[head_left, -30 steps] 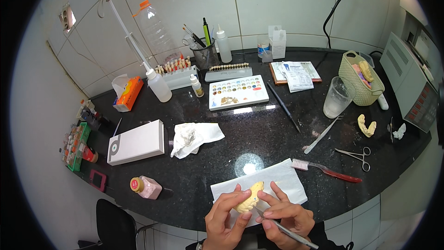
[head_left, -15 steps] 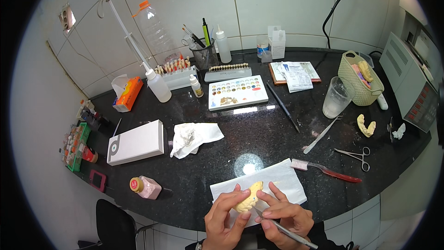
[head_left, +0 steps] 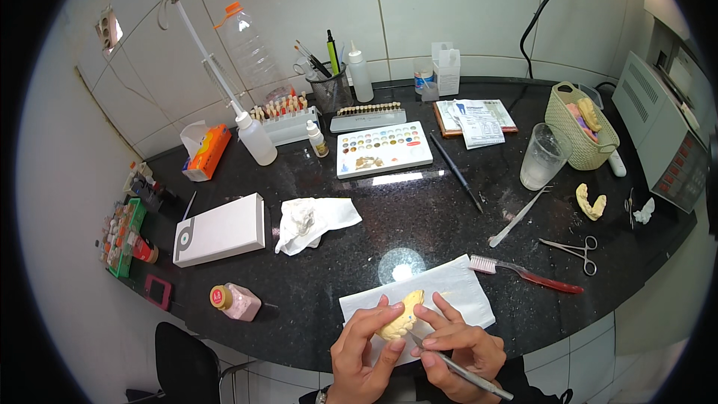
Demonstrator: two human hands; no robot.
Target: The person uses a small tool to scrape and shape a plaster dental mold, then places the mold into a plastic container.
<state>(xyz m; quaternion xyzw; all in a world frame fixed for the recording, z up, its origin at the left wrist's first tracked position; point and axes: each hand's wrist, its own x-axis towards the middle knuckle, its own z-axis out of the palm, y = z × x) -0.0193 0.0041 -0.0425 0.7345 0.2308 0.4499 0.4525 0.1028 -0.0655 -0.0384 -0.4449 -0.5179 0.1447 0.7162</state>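
White-tiled wall (head_left: 456, 7) at the back, glossy black speckled worktop (head_left: 419, 236) curving in front of it. Light-grey boxy machine with a dark keypad panel (head_left: 645, 108) at the far right, black chair (head_left: 178, 363) below the worktop's left edge. Flat white paper sheet (head_left: 452, 292) near the front edge, under the work. Shallow white box (head_left: 221, 232) lies to the left; pale-green plastic basket (head_left: 585, 148) holding pink and yellow pieces sits back right; clear plastic bottle with an orange cap (head_left: 250, 52) stands back left. White palette with rows of coloured wells (head_left: 385, 159) lies mid-back. Two bare hands in front, fingers bent: left hand (head_left: 363, 348) pinches the model between thumb and fingers; right hand (head_left: 467, 355) pinches the tool between thumb and fingers, one fingertip against the model's right side. Toothbrush with a translucent red handle (head_left: 547, 281) just right of the sheet, bristle head by its corner. Slim grey metal tool with a pointed tip (head_left: 475, 378) slants up-left, tip at the model's lower edge; contact can't be confirmed. Pale-yellow dental model (head_left: 404, 322) is held over the sheet, small blue mark on it. Smaller pale-yellow horseshoe-shaped cast (head_left: 591, 204) lies right, below the basket.
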